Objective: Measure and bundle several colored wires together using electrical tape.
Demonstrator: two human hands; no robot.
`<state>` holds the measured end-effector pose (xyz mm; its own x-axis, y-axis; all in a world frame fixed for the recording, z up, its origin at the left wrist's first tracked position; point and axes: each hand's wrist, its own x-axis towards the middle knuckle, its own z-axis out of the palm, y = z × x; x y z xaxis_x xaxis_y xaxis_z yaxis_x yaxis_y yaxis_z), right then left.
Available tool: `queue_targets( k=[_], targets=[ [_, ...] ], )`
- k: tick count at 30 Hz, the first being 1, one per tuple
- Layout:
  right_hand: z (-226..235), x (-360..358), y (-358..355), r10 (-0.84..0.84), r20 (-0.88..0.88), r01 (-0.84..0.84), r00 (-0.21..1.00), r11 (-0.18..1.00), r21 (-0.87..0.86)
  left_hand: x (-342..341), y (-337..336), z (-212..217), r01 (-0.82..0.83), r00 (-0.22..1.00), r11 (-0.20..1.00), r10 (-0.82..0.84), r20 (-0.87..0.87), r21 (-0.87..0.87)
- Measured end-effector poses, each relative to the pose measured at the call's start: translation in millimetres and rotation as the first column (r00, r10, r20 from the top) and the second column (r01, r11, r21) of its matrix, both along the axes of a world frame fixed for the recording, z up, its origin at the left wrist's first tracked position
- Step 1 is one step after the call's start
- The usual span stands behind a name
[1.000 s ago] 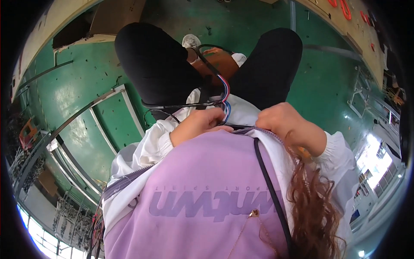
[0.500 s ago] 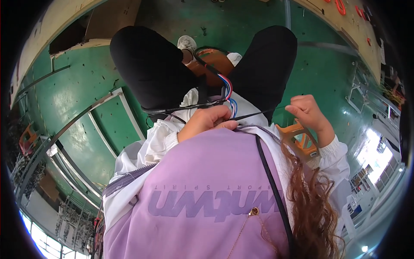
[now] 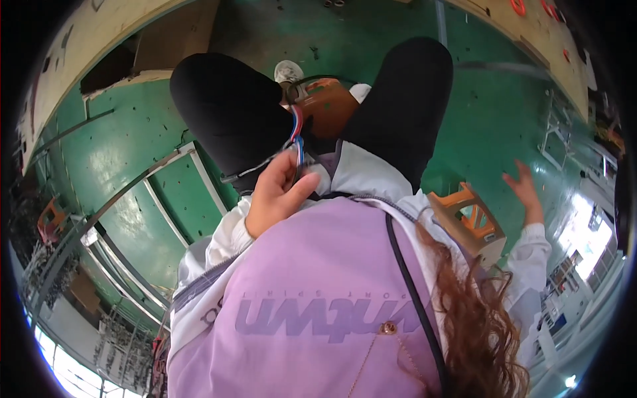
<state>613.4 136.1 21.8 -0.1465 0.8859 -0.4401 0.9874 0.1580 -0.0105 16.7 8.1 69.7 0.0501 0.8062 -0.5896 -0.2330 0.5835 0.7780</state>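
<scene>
My left hand (image 3: 282,189) is in front of my stomach, fingers curled around a bundle of red, white and blue wires (image 3: 296,126). The coloured wires rise out of the fist between my knees, and part of the bundle inside the hand is hidden. Out to the right, away from my body, my right hand (image 3: 526,189) has its fingers apart and holds nothing visible. A thin black strand (image 3: 249,174) lies beside the left hand, across my lap.
An orange plastic stool (image 3: 468,215) stands to my right, and an orange-brown one (image 3: 328,106) is between my feet. A metal frame (image 3: 166,162) lies on the green floor at the left. Wooden boards (image 3: 142,33) curve along the far side.
My right hand has let go of the taut black strand and swung outward to the right, opening. My left hand has moved left with the wires, which now lean left.
</scene>
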Motion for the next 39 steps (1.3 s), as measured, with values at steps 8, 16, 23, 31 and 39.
queue_targets(
  k=[8,16,23,31,39],
  targets=[
    [16,-299,7,0.254,-0.533,-0.060,0.807,0.933,0.355,-6,28,16,0.178,0.972,0.983,-0.167,-0.163,0.056],
    [16,-342,53,0.251,-0.736,0.068,0.629,0.925,0.374,-53,57,60,0.132,0.991,0.984,-0.129,-0.032,0.122],
    [34,-459,53,0.684,-0.712,-0.310,0.159,0.719,0.622,-81,73,81,0.254,0.941,0.947,-0.289,0.173,0.198],
    [68,-462,22,-0.128,-0.968,-0.524,0.215,0.821,-0.225,-85,98,81,0.774,0.441,0.575,-0.189,-0.878,0.265],
    [143,-440,17,0.543,-0.801,-0.820,0.250,0.559,0.123,-59,66,136,0.991,0.018,0.134,0.041,-0.999,0.023]
  ],
)
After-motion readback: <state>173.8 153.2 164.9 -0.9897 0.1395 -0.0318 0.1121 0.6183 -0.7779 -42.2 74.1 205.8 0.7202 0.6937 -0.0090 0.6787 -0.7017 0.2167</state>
